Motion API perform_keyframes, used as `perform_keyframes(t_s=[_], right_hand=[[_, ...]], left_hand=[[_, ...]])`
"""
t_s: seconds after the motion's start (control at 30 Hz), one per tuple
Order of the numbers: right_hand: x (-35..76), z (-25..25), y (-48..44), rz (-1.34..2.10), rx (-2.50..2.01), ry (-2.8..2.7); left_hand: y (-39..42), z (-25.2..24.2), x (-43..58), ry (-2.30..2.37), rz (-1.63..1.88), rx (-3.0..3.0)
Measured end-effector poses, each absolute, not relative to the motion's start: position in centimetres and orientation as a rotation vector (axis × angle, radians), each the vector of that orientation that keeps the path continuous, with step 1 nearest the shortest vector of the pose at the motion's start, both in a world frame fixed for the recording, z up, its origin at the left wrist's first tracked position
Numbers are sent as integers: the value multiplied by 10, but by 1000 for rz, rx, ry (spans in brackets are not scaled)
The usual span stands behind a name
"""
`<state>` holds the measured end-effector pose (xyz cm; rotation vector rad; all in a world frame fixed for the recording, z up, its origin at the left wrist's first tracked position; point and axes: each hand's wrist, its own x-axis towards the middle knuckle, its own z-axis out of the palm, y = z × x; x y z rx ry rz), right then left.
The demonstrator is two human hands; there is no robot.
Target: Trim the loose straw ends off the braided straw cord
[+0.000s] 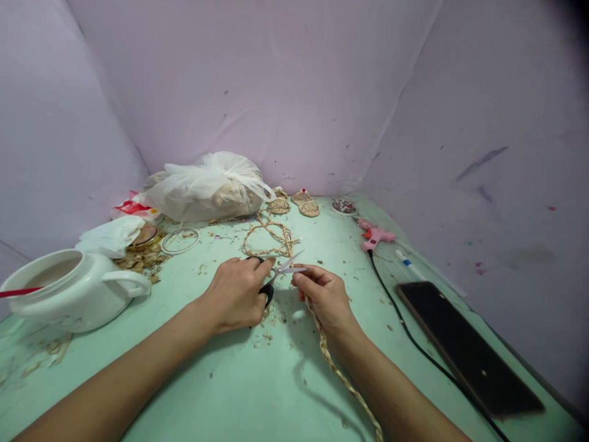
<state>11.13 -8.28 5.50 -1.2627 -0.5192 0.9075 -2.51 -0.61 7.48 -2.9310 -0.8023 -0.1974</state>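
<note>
In the middle of the head view my left hand (242,291) grips a pair of black-handled scissors (286,269), whose blades are spread and point right. Close by on the right, my right hand (324,294) pinches a braided straw cord (335,365) between thumb and fingers. The cord runs down from that hand, past the forearm, to the bottom edge. The blades are at the right fingertips; whether they touch the cord I cannot tell. Beyond both hands a loose coil of braided cord (271,238) lies on the table.
Back left stands a white plastic bag (207,190); a white pot (73,294) is nearer. Woven soles (305,204) and a small dish (344,207) sit at the back. To the right are a pink glue gun (376,235), its black cable (396,313) and a dark phone (464,344).
</note>
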Motion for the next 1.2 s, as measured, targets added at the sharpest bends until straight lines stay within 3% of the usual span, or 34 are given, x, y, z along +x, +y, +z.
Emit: perform_keyframes(t_s=[0.27,0.57,0.77,1.03,1.13,1.2], right_hand=[[114,49,-83,871,-1267,-586],[114,53,-83,941,-1222,-464],[114,52,-84,974,-1208,-501],[115,52,-85,1060,-1139,-533],[115,51,-85,1112,-1136,-554],[115,50,-84,1137,-1133,-536]], left_hand=[[-1,75,-27,-872,-121,-3078],[3,77,-28,-1014,-465,-3117],[-2,73,-25,-956,-304,-3054],[11,69,-25,-1389,-724,-3053],[16,71,-24,-1506,-639,-3032],[21,76,-29,-1518,-392,-2944]])
